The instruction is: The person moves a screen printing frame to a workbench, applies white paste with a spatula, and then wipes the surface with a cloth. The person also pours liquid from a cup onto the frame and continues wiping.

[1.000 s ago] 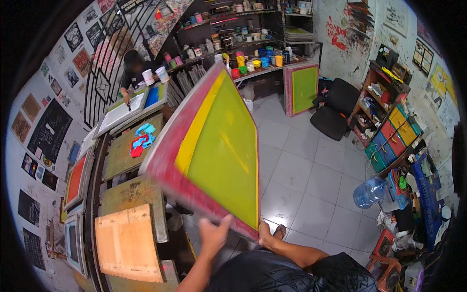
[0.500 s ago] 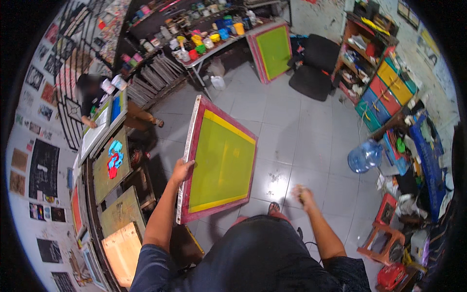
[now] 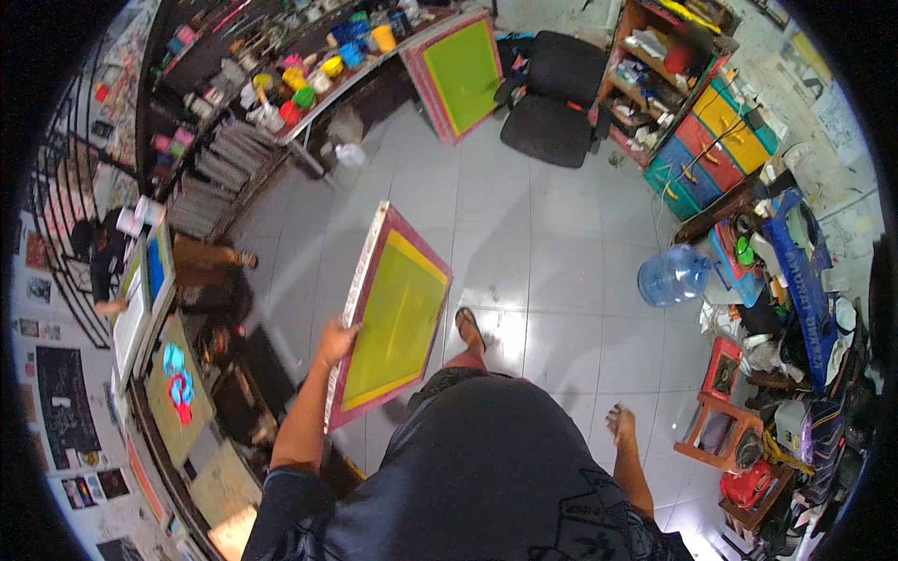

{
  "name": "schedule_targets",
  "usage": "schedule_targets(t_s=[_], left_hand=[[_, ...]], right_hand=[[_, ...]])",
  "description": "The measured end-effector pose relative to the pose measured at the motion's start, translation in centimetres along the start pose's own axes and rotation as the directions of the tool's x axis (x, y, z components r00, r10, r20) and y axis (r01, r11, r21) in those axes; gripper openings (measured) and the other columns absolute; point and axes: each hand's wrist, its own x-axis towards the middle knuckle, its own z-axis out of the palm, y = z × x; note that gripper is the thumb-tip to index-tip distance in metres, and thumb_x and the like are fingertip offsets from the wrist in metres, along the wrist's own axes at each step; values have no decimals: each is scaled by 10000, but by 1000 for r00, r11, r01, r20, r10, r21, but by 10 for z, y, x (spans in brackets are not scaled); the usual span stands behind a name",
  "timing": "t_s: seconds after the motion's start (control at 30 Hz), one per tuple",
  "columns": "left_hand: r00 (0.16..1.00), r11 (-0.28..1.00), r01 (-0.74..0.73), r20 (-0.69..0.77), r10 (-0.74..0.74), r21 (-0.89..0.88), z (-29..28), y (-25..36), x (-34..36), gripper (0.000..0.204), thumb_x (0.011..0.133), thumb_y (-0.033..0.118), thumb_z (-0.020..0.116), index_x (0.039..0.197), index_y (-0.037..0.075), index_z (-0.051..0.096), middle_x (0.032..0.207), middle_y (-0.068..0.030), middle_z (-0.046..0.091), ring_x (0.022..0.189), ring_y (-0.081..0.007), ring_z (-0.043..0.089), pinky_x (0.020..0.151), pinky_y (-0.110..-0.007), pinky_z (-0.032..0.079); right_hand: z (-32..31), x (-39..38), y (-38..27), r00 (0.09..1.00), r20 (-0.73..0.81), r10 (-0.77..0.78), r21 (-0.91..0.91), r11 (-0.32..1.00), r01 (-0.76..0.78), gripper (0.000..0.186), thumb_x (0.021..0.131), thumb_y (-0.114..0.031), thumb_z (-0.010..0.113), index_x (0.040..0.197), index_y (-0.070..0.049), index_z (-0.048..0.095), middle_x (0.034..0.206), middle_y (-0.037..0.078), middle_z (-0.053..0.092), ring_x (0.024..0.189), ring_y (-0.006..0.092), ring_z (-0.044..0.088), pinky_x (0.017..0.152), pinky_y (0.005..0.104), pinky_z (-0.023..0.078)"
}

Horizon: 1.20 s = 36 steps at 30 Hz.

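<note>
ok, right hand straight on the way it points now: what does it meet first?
Seen flat, the line of the right hand crosses the grey glossy tiled floor toward the black chair with armrests, likely the first object. Depth unclear: if pointing downward, the floor comes first.

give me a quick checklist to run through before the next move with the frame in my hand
1. Left hand on the frame: ok, gripping its left edge.
2. Right hand on the frame too: not ok, it is off to the right, apart from it.
3. Frame apart from the water jug: ok, the jug is over to the right.
4. Frame apart from the other person: ok, they are at the far left.
5. Frame's bottom edge off the floor: cannot tell from this angle.
</note>
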Motion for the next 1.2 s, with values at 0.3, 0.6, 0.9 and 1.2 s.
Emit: schedule_targets(t_s=[0.3, 0.6, 0.9, 1.2], left_hand=[[999, 943, 9, -39, 4, 334, 9, 121, 258, 409, 801, 241, 666, 1073, -61, 621, 1019, -280, 668, 977, -395, 651, 861, -430, 496], [995, 886, -84, -6, 98, 456, 54, 243, 538, 411, 794, 278, 682, 1032, -52, 625, 982, -287, 665, 979, -436, 634, 849, -457, 498], [997, 852, -30, -48, 65, 523, 76, 357, 761, 347, 818, 253, 681, 989, -47, 648, 938, -281, 673, 947, -419, 651, 812, -460, 508], [994, 855, -58, -45, 95, 515, 97, 413, 997, 392, 801, 259, 675, 993, -78, 615, 980, -317, 645, 979, -451, 622, 863, -480, 482]], right_hand=[[187, 14, -135, 950, 63, -305, -312, 898, 309, 323, 948, -305, 582, 1031, -1, 649, 801, 54, 646, 696, 156, 583, 658, 309, 484], [210, 137, -214, 984, 64, -169, -422, 889, 180, 257, 874, -204, 617, 1040, -10, 651, 924, 129, 671, 811, 244, 637, 770, 353, 512], [208, 328, -466, 977, -154, -145, -217, 970, 110, 422, 958, -444, 519, 996, -32, 601, 808, 52, 617, 662, 152, 568, 552, 303, 448], [312, 406, -793, 859, -158, -487, -383, 832, 401, 317, 971, -333, 557, 1030, -25, 603, 855, 28, 594, 746, 124, 551, 670, 272, 464]])
